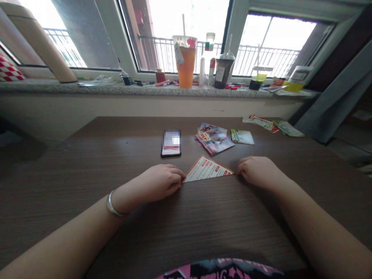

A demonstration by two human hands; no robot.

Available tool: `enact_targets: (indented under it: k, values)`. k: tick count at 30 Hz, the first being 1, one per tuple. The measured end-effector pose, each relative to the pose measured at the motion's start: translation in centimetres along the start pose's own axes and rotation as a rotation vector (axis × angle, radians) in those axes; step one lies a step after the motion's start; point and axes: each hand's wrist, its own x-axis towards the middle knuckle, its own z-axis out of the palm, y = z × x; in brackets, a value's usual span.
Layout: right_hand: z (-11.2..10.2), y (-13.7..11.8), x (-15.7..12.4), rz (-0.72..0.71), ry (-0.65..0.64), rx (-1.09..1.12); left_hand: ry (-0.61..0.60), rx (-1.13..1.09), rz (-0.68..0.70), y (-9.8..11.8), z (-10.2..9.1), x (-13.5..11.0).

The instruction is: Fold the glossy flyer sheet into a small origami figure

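Note:
A printed sheet folded into a triangle (207,169) lies on the table, its long edge toward me and its point away. White with red labels and an orange-red border, it rests flat between my hands. My left hand (164,180), with a silver bangle at the wrist, has its fingers closed on the triangle's left corner. My right hand (255,170) rests curled just beside the right corner, with a small gap showing between fingers and paper. The fingertips of that hand are partly hidden. Beyond the paper lies a phone (171,143) with a lit screen.
Glossy leaflets (215,138) overlap behind the triangle, beside a small card stack (243,136). More printed strips (264,124) lie at the back right. A tall orange drink cup (186,64), a dark cup (223,71) and bottles stand on the windowsill (101,90).

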Motion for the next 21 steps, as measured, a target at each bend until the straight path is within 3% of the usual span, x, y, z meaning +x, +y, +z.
enact_targets:
  k: [5, 12, 21]
  values:
    - [-0.6, -1.1, 0.2, 0.086, 0.075, -0.051, -0.01, 0.035, -0.034, 0.3, 0.2, 0.1]
    - [-0.1, -4.1, 0.6, -0.168, 0.198, 0.167, 0.049, 0.041, -0.041, 1.3, 0.5, 0.4]
    - [0.4, -4.7, 1.1, -0.192, 0.258, 0.152, 0.067, -0.048, 0.033, 1.7, 0.2, 0.6]
